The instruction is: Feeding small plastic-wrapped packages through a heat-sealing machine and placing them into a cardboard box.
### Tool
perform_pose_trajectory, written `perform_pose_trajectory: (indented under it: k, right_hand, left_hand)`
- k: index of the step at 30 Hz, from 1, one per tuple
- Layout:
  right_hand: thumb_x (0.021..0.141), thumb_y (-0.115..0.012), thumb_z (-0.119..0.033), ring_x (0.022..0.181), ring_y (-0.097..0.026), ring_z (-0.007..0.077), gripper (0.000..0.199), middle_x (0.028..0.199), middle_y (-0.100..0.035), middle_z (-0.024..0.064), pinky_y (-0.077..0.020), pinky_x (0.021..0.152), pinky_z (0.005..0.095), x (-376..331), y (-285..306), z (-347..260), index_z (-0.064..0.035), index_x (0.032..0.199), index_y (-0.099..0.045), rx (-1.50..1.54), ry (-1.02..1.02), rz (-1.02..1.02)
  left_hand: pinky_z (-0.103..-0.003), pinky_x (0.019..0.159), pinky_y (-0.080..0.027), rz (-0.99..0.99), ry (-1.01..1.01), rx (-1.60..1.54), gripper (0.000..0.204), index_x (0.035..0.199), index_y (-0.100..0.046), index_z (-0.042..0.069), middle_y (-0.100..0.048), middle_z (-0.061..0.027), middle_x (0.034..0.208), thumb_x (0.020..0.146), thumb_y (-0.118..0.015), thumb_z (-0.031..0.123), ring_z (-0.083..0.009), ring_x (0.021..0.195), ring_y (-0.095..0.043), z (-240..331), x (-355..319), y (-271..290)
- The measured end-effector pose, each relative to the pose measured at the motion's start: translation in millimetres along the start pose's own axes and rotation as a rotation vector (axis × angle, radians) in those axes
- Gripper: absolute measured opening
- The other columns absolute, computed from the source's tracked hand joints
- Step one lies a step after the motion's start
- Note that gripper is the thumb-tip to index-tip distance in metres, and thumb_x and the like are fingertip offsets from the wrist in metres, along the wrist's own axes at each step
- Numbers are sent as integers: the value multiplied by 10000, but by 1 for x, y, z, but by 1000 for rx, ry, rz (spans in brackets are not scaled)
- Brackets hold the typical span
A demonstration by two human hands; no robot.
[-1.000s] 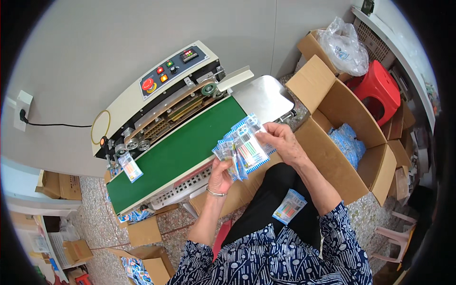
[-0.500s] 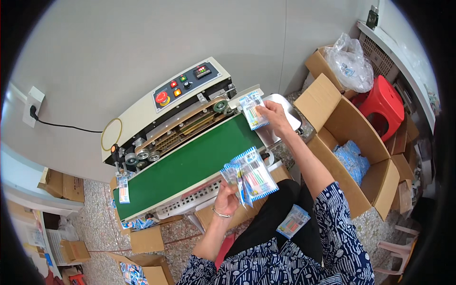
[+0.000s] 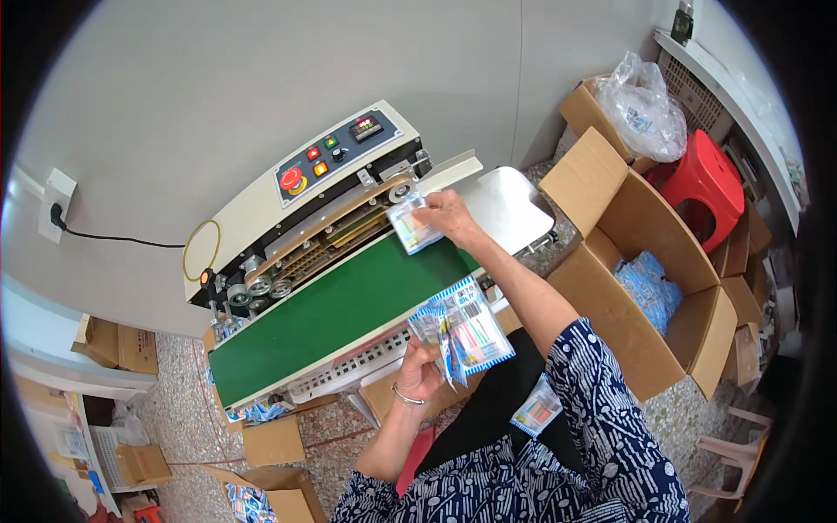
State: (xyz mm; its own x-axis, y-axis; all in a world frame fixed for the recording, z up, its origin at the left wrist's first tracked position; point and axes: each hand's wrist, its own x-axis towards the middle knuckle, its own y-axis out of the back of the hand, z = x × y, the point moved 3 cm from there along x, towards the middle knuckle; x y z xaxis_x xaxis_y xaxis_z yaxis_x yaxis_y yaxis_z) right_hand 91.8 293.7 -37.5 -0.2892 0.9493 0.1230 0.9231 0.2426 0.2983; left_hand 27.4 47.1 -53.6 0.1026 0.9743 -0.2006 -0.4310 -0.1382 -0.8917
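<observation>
Right hand (image 3: 446,212) is pinching one packet (image 3: 411,228) onto the belt's (image 3: 331,318) right end by the sealer's (image 3: 314,205) intake, left hand (image 3: 417,376) gripping the fanned stack (image 3: 462,327), so probably it needs lining up and releasing next.

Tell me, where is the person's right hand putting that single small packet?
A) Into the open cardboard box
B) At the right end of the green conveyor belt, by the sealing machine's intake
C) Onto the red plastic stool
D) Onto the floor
B: the right hand holds one small packet at the right end of the green conveyor belt, while the left hand keeps a fan of packets.
</observation>
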Motion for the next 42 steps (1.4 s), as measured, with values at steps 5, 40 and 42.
perform_pose_trajectory:
  k: [5, 40, 42]
  right_hand:
    - [808, -649, -225, 548, -565, 103, 267, 664, -602, 69, -458, 463, 248, -27, 36, -23, 39, 841, -625, 84, -186, -36]
    - [853, -623, -251, 634, -473, 15, 201, 708, -535, -64, -376, 548, 195, -96, 99, -89, -142, 728, -509, 536, -176, -190]
    - [855, -624, -252, 656, -507, 25, 189, 736, -559, -52, -414, 570, 204, -90, 96, -78, -134, 750, -520, 614, -219, -173]
  left_hand:
    - [-327, 857, -511, 42, -62, 67, 502, 1184, -484, 11, -614, -93, 1059, 694, -590, 33, -183, 930, -624, 4, 16, 20]
    - [-373, 952, -462, -54, -240, -34, 479, 1198, -468, -4, -588, -88, 1135, 731, -564, -44, -208, 1045, -576, 40, 72, -24]
    - [-373, 952, -462, -39, -242, -38, 471, 1194, -472, -1, -588, -88, 1135, 735, -565, -43, -208, 1044, -577, 39, 70, -24]
